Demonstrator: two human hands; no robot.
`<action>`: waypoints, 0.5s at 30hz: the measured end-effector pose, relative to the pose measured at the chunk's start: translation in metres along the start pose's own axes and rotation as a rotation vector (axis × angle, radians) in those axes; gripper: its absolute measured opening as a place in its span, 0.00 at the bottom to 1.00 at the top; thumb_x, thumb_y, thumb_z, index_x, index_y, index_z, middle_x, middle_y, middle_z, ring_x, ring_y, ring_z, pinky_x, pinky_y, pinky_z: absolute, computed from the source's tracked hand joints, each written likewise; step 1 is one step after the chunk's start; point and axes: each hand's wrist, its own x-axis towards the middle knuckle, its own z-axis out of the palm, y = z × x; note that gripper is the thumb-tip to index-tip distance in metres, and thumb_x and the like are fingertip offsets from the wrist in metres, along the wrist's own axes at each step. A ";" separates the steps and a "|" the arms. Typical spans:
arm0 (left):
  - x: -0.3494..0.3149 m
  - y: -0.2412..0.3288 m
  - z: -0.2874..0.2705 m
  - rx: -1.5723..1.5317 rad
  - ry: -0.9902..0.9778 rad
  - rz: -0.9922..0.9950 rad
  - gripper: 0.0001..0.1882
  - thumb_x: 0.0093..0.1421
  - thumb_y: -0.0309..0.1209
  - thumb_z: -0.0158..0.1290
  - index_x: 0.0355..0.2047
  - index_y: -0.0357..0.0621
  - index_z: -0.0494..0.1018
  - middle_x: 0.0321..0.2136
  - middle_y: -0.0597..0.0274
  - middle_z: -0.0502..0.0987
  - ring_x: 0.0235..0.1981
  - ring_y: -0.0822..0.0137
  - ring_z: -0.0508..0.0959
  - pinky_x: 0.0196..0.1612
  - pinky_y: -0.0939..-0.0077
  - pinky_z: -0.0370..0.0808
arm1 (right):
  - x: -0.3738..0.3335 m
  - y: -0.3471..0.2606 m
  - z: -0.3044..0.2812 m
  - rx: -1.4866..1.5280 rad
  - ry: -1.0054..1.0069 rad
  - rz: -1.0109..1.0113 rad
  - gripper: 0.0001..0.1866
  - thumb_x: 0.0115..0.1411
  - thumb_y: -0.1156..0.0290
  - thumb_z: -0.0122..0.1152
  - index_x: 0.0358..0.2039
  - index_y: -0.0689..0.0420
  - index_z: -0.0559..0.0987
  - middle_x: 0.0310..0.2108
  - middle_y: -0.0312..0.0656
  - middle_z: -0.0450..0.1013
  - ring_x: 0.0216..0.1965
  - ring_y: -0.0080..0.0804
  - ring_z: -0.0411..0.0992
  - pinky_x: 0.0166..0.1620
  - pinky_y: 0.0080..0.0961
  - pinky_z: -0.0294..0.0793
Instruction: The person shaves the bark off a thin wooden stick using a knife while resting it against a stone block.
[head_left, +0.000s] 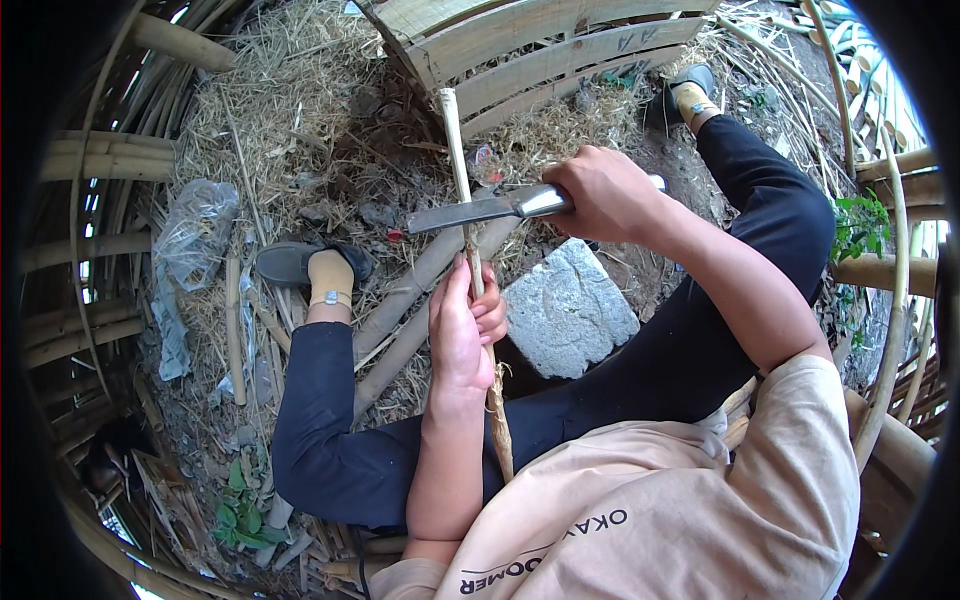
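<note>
"2 bare hands on my feed. The right hand (605, 195) is wrapped tight around the handle of a broad-bladed knife (490, 209); the left hand (462, 330) is curled closed around a pale wooden stick (459, 165)."

"Where does the stick sit?"

"It rises from the lap, left of the rough grey block (570, 310), its top showing beside the slatted wooden crate (560, 55). The blade crosses it just above the left hand."

"What worries you?"

"Those fingers. If the edge skids on a knot, or the stick twists in a loose grip, I judge the blade could slide onto them. An overlong stroke bodyward could reach the left thigh (385, 460)."

"Anything I can't make out?"

"Whether the edge bites the wood or merely passes in front. The right hand hides most of the handle, and I can't tell if the stick ends at the tan shirt (690, 500) or runs beneath it."
</note>
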 end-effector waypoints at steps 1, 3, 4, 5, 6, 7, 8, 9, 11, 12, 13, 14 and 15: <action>0.000 0.000 0.000 0.017 0.009 0.006 0.18 0.74 0.45 0.40 0.34 0.46 0.68 0.15 0.80 0.54 0.12 0.86 0.51 0.14 0.87 0.46 | 0.000 -0.001 0.001 -0.023 -0.005 0.004 0.11 0.51 0.61 0.69 0.25 0.56 0.82 0.19 0.47 0.76 0.25 0.49 0.77 0.32 0.43 0.76; -0.001 -0.002 0.002 0.073 0.039 0.039 0.17 0.74 0.44 0.40 0.34 0.47 0.68 0.15 0.80 0.54 0.12 0.86 0.50 0.14 0.87 0.46 | 0.001 0.000 0.007 0.006 -0.008 0.053 0.10 0.48 0.62 0.70 0.26 0.55 0.82 0.19 0.47 0.76 0.25 0.48 0.78 0.32 0.43 0.76; -0.004 -0.004 0.006 0.115 0.060 0.065 0.16 0.74 0.43 0.39 0.34 0.47 0.67 0.16 0.79 0.54 0.13 0.85 0.50 0.14 0.87 0.45 | 0.002 0.001 0.012 0.022 -0.009 0.078 0.10 0.47 0.63 0.70 0.26 0.55 0.83 0.19 0.47 0.76 0.26 0.48 0.78 0.32 0.42 0.76; -0.008 -0.006 0.011 0.156 0.081 0.092 0.16 0.74 0.42 0.39 0.34 0.47 0.67 0.16 0.79 0.53 0.13 0.85 0.50 0.14 0.87 0.45 | 0.003 0.003 0.015 0.024 0.014 0.067 0.09 0.45 0.65 0.70 0.24 0.56 0.82 0.19 0.49 0.76 0.26 0.49 0.78 0.33 0.43 0.77; -0.014 -0.007 0.017 0.202 0.081 0.117 0.15 0.74 0.41 0.40 0.33 0.48 0.66 0.17 0.80 0.53 0.13 0.86 0.49 0.15 0.87 0.44 | 0.004 0.005 0.018 0.027 0.037 0.055 0.08 0.44 0.67 0.69 0.22 0.57 0.82 0.19 0.50 0.76 0.26 0.51 0.78 0.33 0.43 0.78; -0.017 -0.007 0.020 0.211 0.061 0.122 0.14 0.74 0.41 0.41 0.33 0.48 0.66 0.17 0.80 0.53 0.13 0.86 0.49 0.15 0.87 0.44 | 0.005 0.006 0.020 0.030 0.059 0.046 0.07 0.42 0.69 0.68 0.21 0.58 0.81 0.19 0.52 0.76 0.25 0.52 0.78 0.33 0.43 0.79; -0.019 -0.008 0.022 0.220 0.041 0.128 0.14 0.74 0.42 0.41 0.33 0.49 0.66 0.17 0.80 0.53 0.13 0.87 0.49 0.15 0.87 0.44 | 0.005 0.008 0.020 0.024 0.067 0.044 0.07 0.41 0.70 0.67 0.21 0.58 0.81 0.19 0.52 0.76 0.25 0.52 0.78 0.33 0.43 0.79; -0.020 -0.008 0.022 0.229 0.021 0.133 0.14 0.74 0.42 0.41 0.33 0.49 0.66 0.17 0.80 0.53 0.14 0.87 0.49 0.15 0.87 0.44 | 0.006 0.009 0.018 0.018 0.075 0.042 0.06 0.40 0.71 0.66 0.21 0.58 0.81 0.20 0.52 0.76 0.25 0.52 0.78 0.33 0.43 0.79; -0.021 -0.007 0.022 0.214 -0.003 0.127 0.14 0.74 0.42 0.41 0.33 0.49 0.66 0.17 0.81 0.53 0.14 0.87 0.49 0.15 0.88 0.44 | 0.010 0.010 0.013 0.004 0.100 0.028 0.06 0.39 0.71 0.65 0.21 0.58 0.81 0.20 0.51 0.76 0.25 0.52 0.78 0.33 0.44 0.79; -0.022 -0.006 0.022 0.205 -0.011 0.123 0.14 0.74 0.42 0.41 0.34 0.49 0.66 0.17 0.81 0.53 0.14 0.87 0.49 0.15 0.88 0.44 | 0.011 0.010 0.012 -0.004 0.111 0.021 0.06 0.39 0.71 0.66 0.22 0.57 0.82 0.20 0.51 0.76 0.25 0.52 0.78 0.33 0.44 0.79; -0.022 -0.006 0.022 0.195 -0.023 0.118 0.14 0.74 0.42 0.41 0.34 0.49 0.66 0.17 0.81 0.53 0.14 0.87 0.49 0.15 0.88 0.44 | 0.012 0.012 0.011 -0.014 0.124 0.017 0.06 0.40 0.71 0.66 0.22 0.57 0.82 0.20 0.51 0.76 0.25 0.52 0.78 0.33 0.44 0.79; -0.024 -0.006 0.023 0.190 -0.053 0.109 0.14 0.74 0.42 0.41 0.34 0.49 0.66 0.17 0.80 0.53 0.14 0.87 0.49 0.15 0.88 0.44 | 0.014 0.017 0.014 -0.018 0.146 0.030 0.08 0.40 0.71 0.65 0.25 0.56 0.83 0.20 0.50 0.77 0.26 0.52 0.78 0.34 0.43 0.79; -0.026 -0.008 0.025 0.186 -0.083 0.100 0.14 0.74 0.42 0.41 0.34 0.49 0.65 0.17 0.80 0.53 0.14 0.87 0.49 0.15 0.88 0.44 | 0.021 0.030 0.018 0.037 0.177 0.134 0.11 0.40 0.72 0.64 0.28 0.55 0.84 0.22 0.50 0.78 0.27 0.51 0.79 0.35 0.42 0.79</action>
